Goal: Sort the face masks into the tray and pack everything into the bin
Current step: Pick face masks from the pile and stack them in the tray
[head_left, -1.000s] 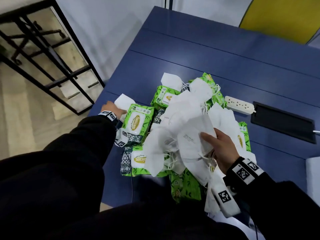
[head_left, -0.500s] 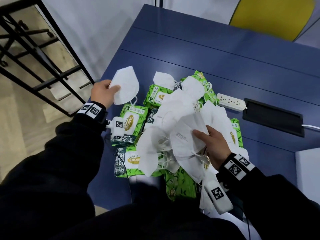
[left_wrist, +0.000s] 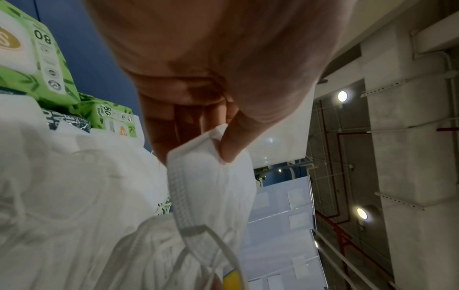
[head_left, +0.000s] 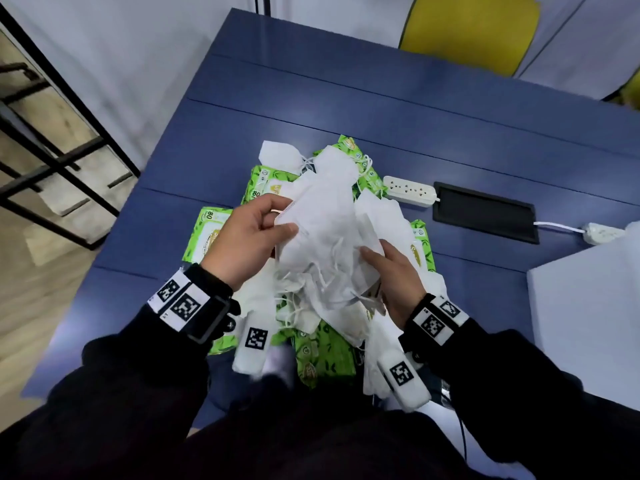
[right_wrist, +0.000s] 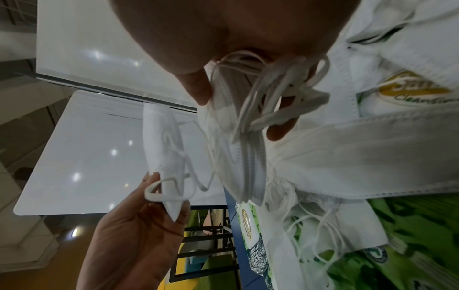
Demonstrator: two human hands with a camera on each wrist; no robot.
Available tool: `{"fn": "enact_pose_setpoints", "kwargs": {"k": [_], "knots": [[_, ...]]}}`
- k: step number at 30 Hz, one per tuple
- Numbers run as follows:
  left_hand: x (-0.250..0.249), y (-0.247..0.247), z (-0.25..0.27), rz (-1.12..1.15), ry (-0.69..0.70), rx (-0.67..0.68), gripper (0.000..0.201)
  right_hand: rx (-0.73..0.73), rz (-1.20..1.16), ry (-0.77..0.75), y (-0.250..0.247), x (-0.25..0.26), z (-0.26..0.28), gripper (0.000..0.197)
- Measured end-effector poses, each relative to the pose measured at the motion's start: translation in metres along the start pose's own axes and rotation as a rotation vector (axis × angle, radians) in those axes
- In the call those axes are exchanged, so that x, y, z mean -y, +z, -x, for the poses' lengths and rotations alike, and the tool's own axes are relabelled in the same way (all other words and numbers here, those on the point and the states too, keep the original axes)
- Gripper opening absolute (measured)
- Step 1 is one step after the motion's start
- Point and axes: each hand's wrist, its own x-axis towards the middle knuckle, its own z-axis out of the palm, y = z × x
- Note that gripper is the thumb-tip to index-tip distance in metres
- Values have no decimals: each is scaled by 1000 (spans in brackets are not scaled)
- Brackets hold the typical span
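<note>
Left hand (head_left: 244, 242) pinches one mask (left_wrist: 213, 188) by its edge. Right hand (head_left: 394, 282) grips a mask bundle (head_left: 329, 258) above wipe packs (head_left: 325, 355) on the surface (head_left: 346, 109).

The head view looks steeply down from above the blue table (head_left: 242, 140), taking in both wrists and the heap of face masks (head_left: 325, 237). The left wrist view sits very close behind the left hand (left_wrist: 198, 68), facing along the fingers; ceiling lights fill its right side. The right wrist view sits equally close behind the right hand (right_wrist: 223, 35), facing across the heap. All three views share the heap and the green wipe packs (head_left: 325, 355).
</note>
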Motion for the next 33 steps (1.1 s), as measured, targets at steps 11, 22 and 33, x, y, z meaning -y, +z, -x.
{"fn": "enact_pose_setpoints", "kwargs": {"k": [11, 22, 33], "knots": [[-11, 20, 25, 27, -30, -5, 13, -36, -72, 30, -12, -10, 12, 30], [29, 51, 33, -289, 51, -123, 9, 36, -231, 86, -4, -5, 29, 44], [41, 45, 27, -205, 8, -179, 17, 169, -108, 33, -1, -18, 24, 60]]}}
